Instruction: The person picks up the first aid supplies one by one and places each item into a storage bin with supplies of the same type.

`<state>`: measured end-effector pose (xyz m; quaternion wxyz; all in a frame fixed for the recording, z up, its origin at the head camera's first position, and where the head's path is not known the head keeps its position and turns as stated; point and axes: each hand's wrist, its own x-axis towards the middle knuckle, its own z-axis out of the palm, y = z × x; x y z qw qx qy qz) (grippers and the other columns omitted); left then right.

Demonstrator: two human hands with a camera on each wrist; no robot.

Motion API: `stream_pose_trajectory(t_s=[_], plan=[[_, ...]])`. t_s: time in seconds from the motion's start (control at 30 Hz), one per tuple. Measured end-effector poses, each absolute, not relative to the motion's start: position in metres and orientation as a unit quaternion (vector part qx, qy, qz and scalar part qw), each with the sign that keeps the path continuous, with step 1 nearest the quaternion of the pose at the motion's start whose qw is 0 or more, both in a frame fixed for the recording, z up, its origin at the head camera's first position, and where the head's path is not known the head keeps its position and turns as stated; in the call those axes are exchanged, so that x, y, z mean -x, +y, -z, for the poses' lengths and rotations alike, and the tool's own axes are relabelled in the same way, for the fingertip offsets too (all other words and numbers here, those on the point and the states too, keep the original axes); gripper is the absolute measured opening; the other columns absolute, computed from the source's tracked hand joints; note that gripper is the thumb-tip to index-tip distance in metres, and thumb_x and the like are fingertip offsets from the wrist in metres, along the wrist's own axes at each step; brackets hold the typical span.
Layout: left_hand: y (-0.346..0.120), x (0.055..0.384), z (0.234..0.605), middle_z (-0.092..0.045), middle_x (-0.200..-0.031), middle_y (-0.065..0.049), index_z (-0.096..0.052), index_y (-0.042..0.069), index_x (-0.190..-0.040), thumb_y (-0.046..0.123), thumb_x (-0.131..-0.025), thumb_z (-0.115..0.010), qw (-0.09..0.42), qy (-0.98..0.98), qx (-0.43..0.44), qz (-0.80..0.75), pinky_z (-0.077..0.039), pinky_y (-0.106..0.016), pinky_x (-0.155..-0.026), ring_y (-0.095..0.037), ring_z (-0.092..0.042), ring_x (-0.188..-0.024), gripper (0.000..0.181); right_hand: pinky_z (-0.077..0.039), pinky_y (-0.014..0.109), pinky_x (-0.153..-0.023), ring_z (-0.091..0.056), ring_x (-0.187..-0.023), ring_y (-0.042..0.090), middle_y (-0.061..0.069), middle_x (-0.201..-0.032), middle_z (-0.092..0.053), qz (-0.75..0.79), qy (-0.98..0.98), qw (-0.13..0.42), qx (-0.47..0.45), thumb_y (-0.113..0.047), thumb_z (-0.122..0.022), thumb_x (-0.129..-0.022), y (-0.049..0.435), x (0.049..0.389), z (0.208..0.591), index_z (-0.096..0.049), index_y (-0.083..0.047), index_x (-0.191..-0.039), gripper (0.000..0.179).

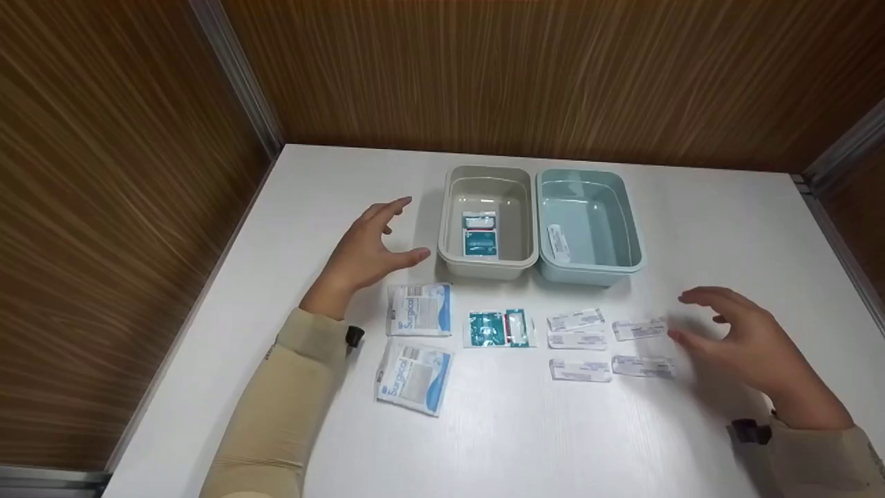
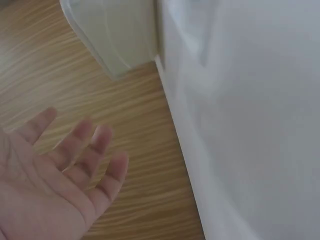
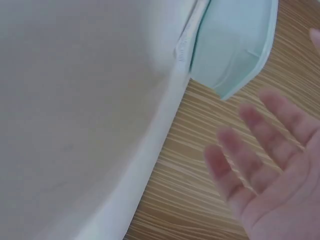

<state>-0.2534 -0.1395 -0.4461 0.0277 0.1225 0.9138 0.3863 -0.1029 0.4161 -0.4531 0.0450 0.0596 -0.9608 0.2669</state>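
Note:
My left hand (image 1: pixel 370 249) hovers left of the beige bin (image 1: pixel 449 207), fingers spread and holding nothing. A teal-and-white packet (image 1: pixel 480 235) lies inside that bin. Below the hand are two packets marked Surgical, one upper (image 1: pixel 419 309) and one lower, slightly turned (image 1: pixel 415 377). My right hand (image 1: pixel 743 339) is over the table's right side, beside a small white wrapped strip (image 1: pixel 639 329); its fingers are apart and empty. Several similar strips (image 1: pixel 579 370) lie left of it. Another teal packet (image 1: pixel 499 328) sits in front of the beige bin.
The light blue bin (image 1: pixel 632 235) stands against the beige one and holds one white strip (image 1: pixel 558 243). Wood-grain panels (image 1: pixel 518 76) enclose the white table (image 1: pixel 511 436) at the back and sides.

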Motion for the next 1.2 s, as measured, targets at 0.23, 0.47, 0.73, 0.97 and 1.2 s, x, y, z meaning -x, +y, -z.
stream_pose_trajectory(t_s=[0.23,0.47,0.73,0.97,1.2], plan=[[-0.131,0.250,0.450,-0.060,-0.164,-0.005,-0.049,0.034,-0.171,0.048,-0.092,-0.094,0.071,0.886,-0.136,-0.438,-0.062,-0.051,-0.103,-0.029,-0.062,-0.134,0.092,-0.054,0.022,-0.078,-0.060,-0.097,-0.005,0.007,-0.121,-0.081,-0.263,-0.958,0.018,-0.114,-0.024,-0.102,-0.085,0.420,0.090,0.466,-0.082,-0.012,-0.121,0.043],[-0.128,0.254,0.456,-0.066,-0.152,-0.007,-0.050,0.035,-0.169,0.046,-0.093,-0.093,0.119,0.855,-0.129,-0.489,-0.063,-0.047,-0.101,-0.028,-0.074,-0.117,0.088,-0.052,0.022,-0.078,-0.059,-0.095,0.004,-0.003,-0.113,-0.076,-0.289,-0.943,-0.043,-0.161,-0.022,-0.105,-0.078,0.427,0.096,0.482,-0.081,-0.018,-0.122,0.050],[-0.117,0.252,0.474,-0.072,-0.142,-0.007,-0.052,0.030,-0.169,0.043,-0.100,-0.086,0.164,0.831,-0.097,-0.522,-0.064,-0.045,-0.099,-0.028,-0.076,-0.114,0.078,-0.051,0.018,-0.086,-0.057,-0.099,0.001,-0.002,-0.122,-0.074,-0.287,-0.938,-0.120,-0.152,-0.028,-0.105,-0.079,0.432,0.092,0.493,-0.080,-0.022,-0.124,0.051],[-0.109,0.252,0.475,-0.074,-0.138,-0.007,-0.054,0.023,-0.168,0.036,-0.107,-0.080,0.159,0.812,-0.097,-0.553,-0.063,-0.039,-0.084,-0.021,-0.075,-0.099,0.067,-0.052,0.015,-0.087,-0.057,-0.100,-0.004,0.000,-0.121,-0.076,-0.279,-0.940,-0.136,-0.140,-0.026,-0.102,-0.083,0.432,0.085,0.491,-0.082,-0.021,-0.118,0.040],[-0.103,0.254,0.468,-0.075,-0.131,-0.006,-0.056,0.017,-0.166,0.030,-0.107,-0.081,0.150,0.796,-0.102,-0.578,-0.059,-0.038,-0.084,-0.019,-0.074,-0.097,0.065,-0.053,0.018,-0.085,-0.058,-0.097,-0.001,-0.003,-0.118,-0.076,-0.271,-0.947,-0.129,-0.110,-0.032,-0.103,-0.082,0.429,0.077,0.484,-0.081,-0.020,-0.118,0.044]])
